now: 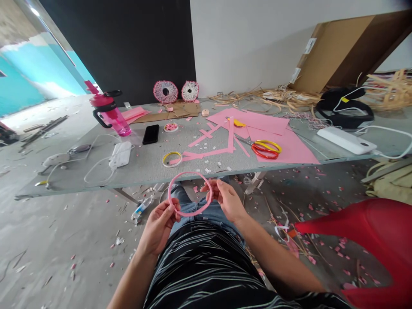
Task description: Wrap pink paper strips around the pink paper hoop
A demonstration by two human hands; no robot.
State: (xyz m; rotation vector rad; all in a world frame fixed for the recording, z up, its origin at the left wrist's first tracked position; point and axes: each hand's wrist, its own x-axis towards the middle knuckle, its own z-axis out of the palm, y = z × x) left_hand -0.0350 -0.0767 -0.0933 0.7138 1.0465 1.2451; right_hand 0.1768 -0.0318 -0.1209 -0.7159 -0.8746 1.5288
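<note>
Grey table top (138,169) stands ahead of the person. Just off its front edge, the left hand (157,227) and the right hand (225,199) both pinch a thin pink ring (189,173) and hold it up. On the table near that edge lie a small yellow-and-white ring (171,159) and long pink paper strips (206,151).

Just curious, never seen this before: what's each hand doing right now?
Left hand: closed, pinching a pink ring.
Right hand: closed, pinching the same pink ring.
</note>
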